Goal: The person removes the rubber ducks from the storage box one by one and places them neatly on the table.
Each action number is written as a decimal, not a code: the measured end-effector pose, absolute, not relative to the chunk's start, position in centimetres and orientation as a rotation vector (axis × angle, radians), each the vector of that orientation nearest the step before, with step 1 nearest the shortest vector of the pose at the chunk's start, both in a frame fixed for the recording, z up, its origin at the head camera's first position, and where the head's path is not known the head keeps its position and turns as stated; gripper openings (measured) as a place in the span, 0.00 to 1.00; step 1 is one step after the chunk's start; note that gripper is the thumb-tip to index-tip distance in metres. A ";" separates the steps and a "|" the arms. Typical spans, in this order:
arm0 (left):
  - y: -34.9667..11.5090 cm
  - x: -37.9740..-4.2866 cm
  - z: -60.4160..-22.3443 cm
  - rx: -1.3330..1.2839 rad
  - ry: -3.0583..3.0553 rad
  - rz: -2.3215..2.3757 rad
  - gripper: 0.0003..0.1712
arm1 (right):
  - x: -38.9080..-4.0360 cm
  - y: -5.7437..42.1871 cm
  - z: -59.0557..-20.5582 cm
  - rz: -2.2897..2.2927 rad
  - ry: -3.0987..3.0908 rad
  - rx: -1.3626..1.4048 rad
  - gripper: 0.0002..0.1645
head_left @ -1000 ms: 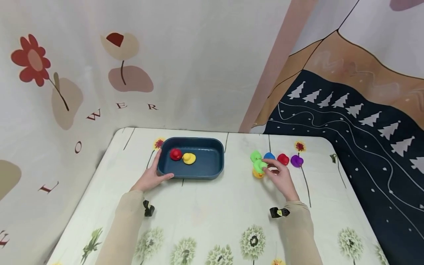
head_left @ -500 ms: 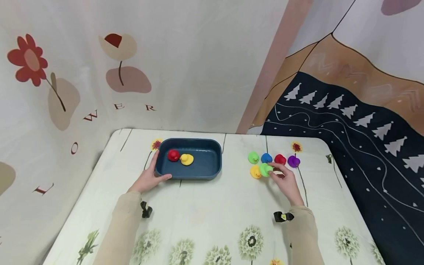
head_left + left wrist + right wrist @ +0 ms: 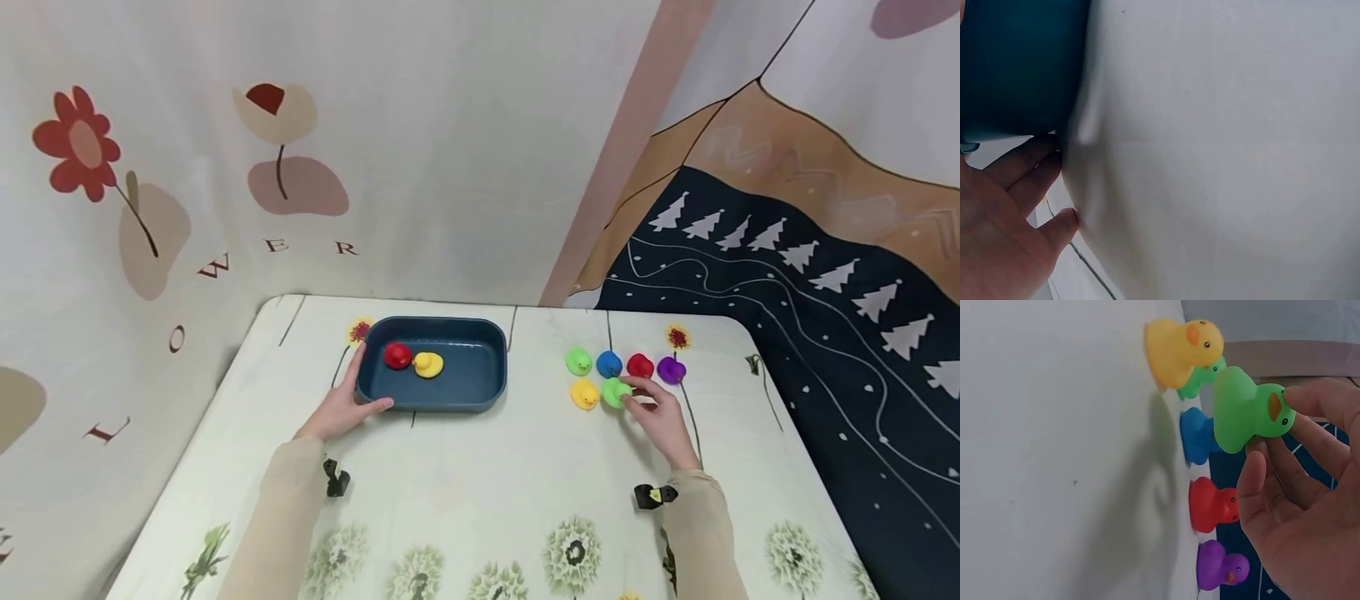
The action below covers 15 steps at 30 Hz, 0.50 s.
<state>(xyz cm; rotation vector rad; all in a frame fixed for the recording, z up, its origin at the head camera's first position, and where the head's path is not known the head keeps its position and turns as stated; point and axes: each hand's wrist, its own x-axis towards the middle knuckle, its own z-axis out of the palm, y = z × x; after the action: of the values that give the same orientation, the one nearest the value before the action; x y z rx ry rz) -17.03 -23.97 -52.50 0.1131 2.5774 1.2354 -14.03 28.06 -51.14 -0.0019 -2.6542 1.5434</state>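
— Head view: where are the hands?
— Left of centre, the left hand (image 3: pixel 341 412) spreads wide against a blue tray's (image 3: pixel 468 371) left end. Right of centre, the right hand (image 3: pixel 660 419) pinches a green duck (image 3: pixel 614 392).
— Room around them?
— A yellow duck (image 3: pixel 585 394) sits just left of it; a second green duck (image 3: pixel 579 361), a blue duck (image 3: pixel 609 364), a red duck (image 3: pixel 641 365) and a purple duck (image 3: pixel 670 370) line up above. Tablecloth (image 3: pixel 480 471) stretches between these and the tray, where another red duck (image 3: pixel 397 356) and another yellow duck (image 3: pixel 428 364) sit leftward.
— Edges?
— The tablecloth's far edge crosses mid-frame; a pale flowered curtain (image 3: pixel 450 167) rises behind, a dark tree-printed cloth (image 3: pixel 795 342) fills the right.
— Left wrist?
— The hand reaches from lower left to the tray, upper left.
— Right wrist?
— Fingertips hold the green duck's head, right of centre, off the tablecloth.
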 end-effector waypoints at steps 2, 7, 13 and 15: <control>-24.0 -17.0 -52.5 0.122 2.581 1.239 0.64 | -14.1 28.2 -51.4 1.539 -2.661 -0.008 0.20; -24.0 -16.9 -52.4 0.120 2.589 1.233 0.64 | -14.3 28.4 -51.8 1.518 -2.695 -0.004 0.20; -24.0 -17.0 -52.4 0.121 2.581 1.232 0.64 | -14.3 28.7 -52.3 1.487 -2.732 -0.030 0.20; -23.9 -17.0 -52.5 0.112 2.575 1.230 0.64 | -14.3 28.7 -52.5 1.477 -2.733 -0.033 0.20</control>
<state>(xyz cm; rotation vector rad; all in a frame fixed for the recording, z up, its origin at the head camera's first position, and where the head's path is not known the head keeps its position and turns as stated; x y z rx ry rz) -16.98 -23.91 -52.46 0.1117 2.5754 1.2298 -14.30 28.75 -52.47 -0.0333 -2.7328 1.4770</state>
